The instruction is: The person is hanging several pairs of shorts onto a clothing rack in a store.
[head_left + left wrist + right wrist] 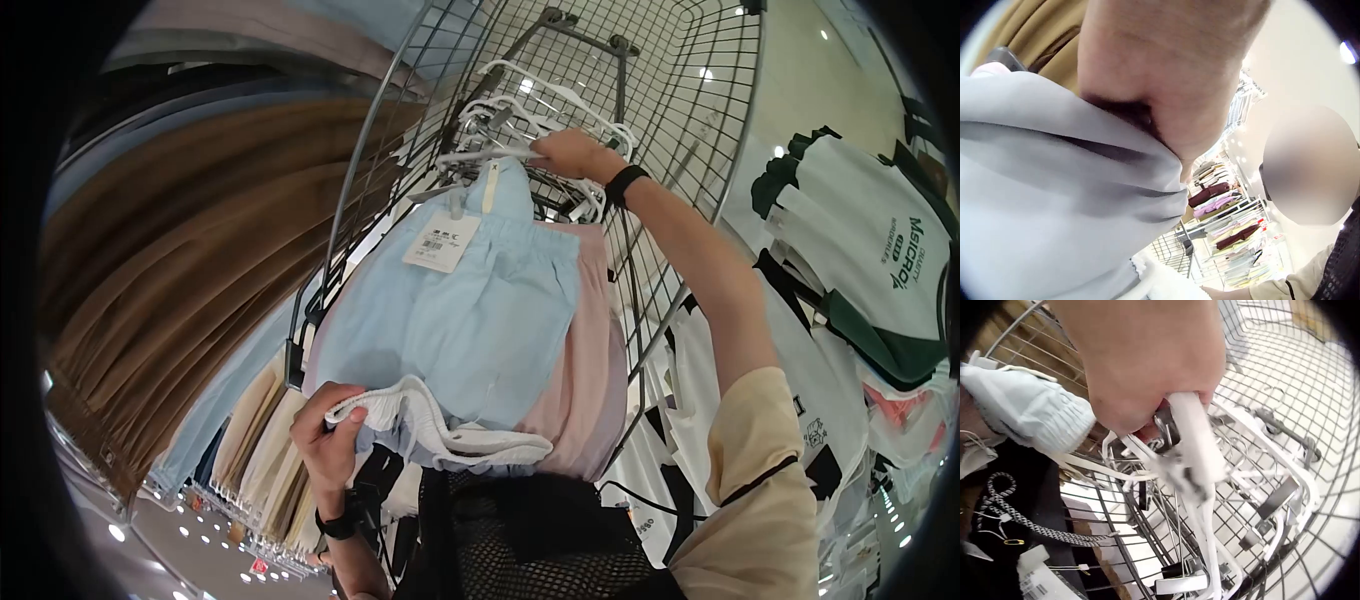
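Note:
My left hand (328, 440) pinches the edge of a white gathered band (420, 405) at the near end of a light blue garment (450, 320). Up close, the left wrist view shows pale fabric (1072, 206) bunched beneath that hand. A printed paper tag (440, 240) hangs at the garment's far end. Over the shopping cart, my right hand (578, 158) grips a white clip hanger (1196, 440); its metal parts are blurred in the right wrist view. Pink trousers (590, 300) lie under the blue garment.
Several white hangers with metal clips (1180, 584) lie in the wire cart (690, 130). Brown trousers (230, 190) hang in a row on the left. White printed shirts (870, 220) hang on the right. Another person (1310, 165) stands in the left wrist view, face blurred.

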